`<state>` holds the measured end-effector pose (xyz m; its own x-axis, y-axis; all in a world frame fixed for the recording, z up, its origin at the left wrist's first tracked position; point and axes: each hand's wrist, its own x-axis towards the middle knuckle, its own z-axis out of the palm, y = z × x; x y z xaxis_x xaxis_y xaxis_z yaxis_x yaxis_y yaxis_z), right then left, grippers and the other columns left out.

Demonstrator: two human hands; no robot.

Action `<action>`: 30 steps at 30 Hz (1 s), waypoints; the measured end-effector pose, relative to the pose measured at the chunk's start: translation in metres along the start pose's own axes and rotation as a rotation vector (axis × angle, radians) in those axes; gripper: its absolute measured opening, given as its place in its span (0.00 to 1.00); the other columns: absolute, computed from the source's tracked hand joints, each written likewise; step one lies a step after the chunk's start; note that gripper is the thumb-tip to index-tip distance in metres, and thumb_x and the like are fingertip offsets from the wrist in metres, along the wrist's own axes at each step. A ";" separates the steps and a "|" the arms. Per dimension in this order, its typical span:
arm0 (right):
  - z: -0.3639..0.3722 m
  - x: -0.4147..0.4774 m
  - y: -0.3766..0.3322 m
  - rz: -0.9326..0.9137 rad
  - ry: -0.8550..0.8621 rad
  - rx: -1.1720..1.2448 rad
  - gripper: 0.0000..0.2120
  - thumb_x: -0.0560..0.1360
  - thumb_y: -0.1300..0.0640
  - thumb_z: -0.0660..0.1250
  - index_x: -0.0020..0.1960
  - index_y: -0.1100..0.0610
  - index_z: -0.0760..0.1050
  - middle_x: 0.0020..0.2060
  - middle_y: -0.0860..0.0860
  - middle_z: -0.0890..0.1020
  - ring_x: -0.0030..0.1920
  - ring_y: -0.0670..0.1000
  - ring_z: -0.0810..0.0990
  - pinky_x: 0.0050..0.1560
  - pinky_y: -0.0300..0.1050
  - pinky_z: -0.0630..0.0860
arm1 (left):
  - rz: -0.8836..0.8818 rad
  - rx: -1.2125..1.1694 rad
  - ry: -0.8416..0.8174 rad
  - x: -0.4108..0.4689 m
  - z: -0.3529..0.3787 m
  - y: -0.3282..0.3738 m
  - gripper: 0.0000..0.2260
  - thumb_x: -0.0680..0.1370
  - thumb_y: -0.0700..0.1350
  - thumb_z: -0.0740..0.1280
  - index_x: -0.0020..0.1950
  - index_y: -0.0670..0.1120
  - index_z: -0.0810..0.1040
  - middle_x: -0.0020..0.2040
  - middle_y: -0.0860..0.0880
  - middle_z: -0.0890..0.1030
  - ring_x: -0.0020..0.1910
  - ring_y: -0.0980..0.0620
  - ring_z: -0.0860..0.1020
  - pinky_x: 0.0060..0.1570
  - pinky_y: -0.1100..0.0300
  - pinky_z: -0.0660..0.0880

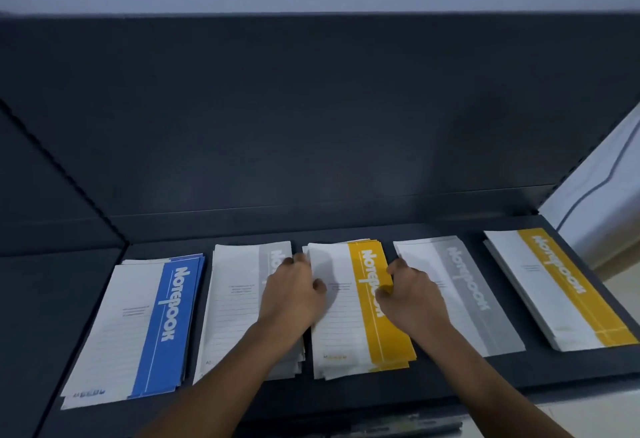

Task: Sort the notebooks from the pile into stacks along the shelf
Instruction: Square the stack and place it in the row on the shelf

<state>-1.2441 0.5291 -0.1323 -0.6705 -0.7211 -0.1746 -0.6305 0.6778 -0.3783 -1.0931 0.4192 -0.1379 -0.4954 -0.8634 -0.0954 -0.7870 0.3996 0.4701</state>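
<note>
Several notebook stacks lie side by side on the dark shelf point(346, 229). From the left: a blue stack point(145, 326), a grey stack point(235, 299), a yellow stack point(349, 306), a second grey stack point(464, 285) and a second yellow stack point(554, 285). My left hand point(294, 292) grips the left edge of the middle yellow stack, its thumb on the white cover. My right hand point(412, 292) grips that stack's right edge, fingers curled over the yellow band. Both forearms cover parts of the neighbouring grey stacks.
The shelf's dark back panel point(311, 119) rises behind the stacks. A dark side panel point(52, 195) closes the left end. A white wall point(602, 188) shows at the right. The shelf's front lip point(346, 413) runs below the stacks.
</note>
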 end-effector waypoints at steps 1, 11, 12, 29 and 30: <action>0.000 0.000 0.001 -0.013 0.000 0.003 0.12 0.78 0.53 0.67 0.60 0.54 0.71 0.44 0.48 0.79 0.41 0.49 0.78 0.38 0.41 0.72 | -0.002 0.003 0.009 -0.001 0.001 0.000 0.11 0.80 0.48 0.65 0.60 0.45 0.74 0.53 0.49 0.79 0.48 0.50 0.80 0.45 0.57 0.79; -0.002 0.003 -0.021 -0.145 0.086 -0.169 0.15 0.77 0.54 0.68 0.61 0.56 0.70 0.56 0.53 0.77 0.58 0.54 0.77 0.49 0.45 0.77 | 0.062 -0.051 0.109 -0.013 -0.012 -0.008 0.09 0.79 0.45 0.67 0.60 0.48 0.75 0.52 0.51 0.79 0.47 0.53 0.79 0.46 0.58 0.79; -0.004 0.003 -0.030 -0.183 0.119 -0.214 0.17 0.77 0.53 0.68 0.63 0.56 0.70 0.59 0.54 0.76 0.60 0.54 0.75 0.50 0.45 0.77 | 0.063 -0.070 0.128 -0.015 -0.018 -0.012 0.09 0.79 0.45 0.67 0.59 0.48 0.75 0.52 0.52 0.79 0.47 0.53 0.79 0.48 0.57 0.80; 0.058 -0.091 -0.272 -0.830 -0.130 -0.105 0.17 0.80 0.49 0.63 0.68 0.50 0.70 0.63 0.48 0.77 0.60 0.54 0.78 0.54 0.50 0.78 | -0.194 -0.080 0.404 -0.116 -0.168 -0.223 0.07 0.78 0.47 0.66 0.56 0.50 0.77 0.49 0.56 0.79 0.43 0.57 0.79 0.46 0.54 0.80; 0.065 -0.102 -0.288 -0.849 -0.154 -0.104 0.18 0.80 0.49 0.63 0.68 0.50 0.69 0.63 0.47 0.76 0.61 0.53 0.78 0.55 0.50 0.77 | -0.201 -0.075 0.407 -0.124 -0.179 -0.241 0.07 0.78 0.47 0.66 0.55 0.50 0.77 0.49 0.54 0.80 0.43 0.56 0.79 0.46 0.54 0.80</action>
<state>-0.9683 0.3985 -0.0648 0.0986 -0.9951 0.0049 -0.9312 -0.0940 -0.3523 -0.7767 0.3748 -0.0821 -0.1390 -0.9782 0.1544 -0.8162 0.2015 0.5415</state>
